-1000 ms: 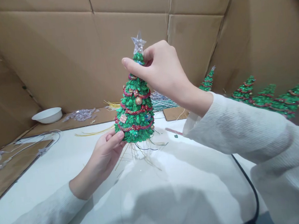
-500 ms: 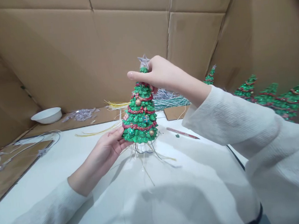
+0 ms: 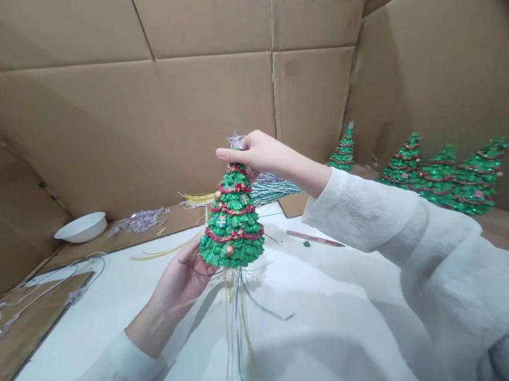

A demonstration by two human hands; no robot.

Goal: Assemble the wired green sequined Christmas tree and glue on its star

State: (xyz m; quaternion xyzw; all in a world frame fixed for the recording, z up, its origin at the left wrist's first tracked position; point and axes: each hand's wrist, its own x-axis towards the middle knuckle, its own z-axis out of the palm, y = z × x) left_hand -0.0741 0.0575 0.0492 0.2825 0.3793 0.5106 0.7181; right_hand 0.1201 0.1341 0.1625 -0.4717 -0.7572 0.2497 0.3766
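Raised over the middle of the white table [image 3: 63, 334], near upright: a miniature Christmas tree [image 3: 232, 224]. Gripped at its top by the right hand [image 3: 245, 155], thumb across the front and fingers curled behind, just under the clear star [image 3: 235, 139], probably for steadiness. Cradled low on its left edge by the left hand [image 3: 188, 272], probably to bear the weight; cannot tell the pressure of those fingers, with tips lost behind the base. Lifted clear of the table, perhaps to let the thin wires [image 3: 235, 300] hang free below.

Laid along the table's far edge: a white dish [image 3: 84, 230], clear plastic pieces [image 3: 141, 221] and green wire bundles [image 3: 276, 190], likely set back to leave working room. Lying nearer, on the table's right half: a reddish pencil [image 3: 315, 238]. Grouped beyond its right side: more trees [image 3: 480, 178].

Hard to make out: the blurred lower ends of the wires. Partly covered by the right sleeve [image 3: 371, 216]: the lower parts of some trees. Cut off left of the table: pale cords [image 3: 29, 304].
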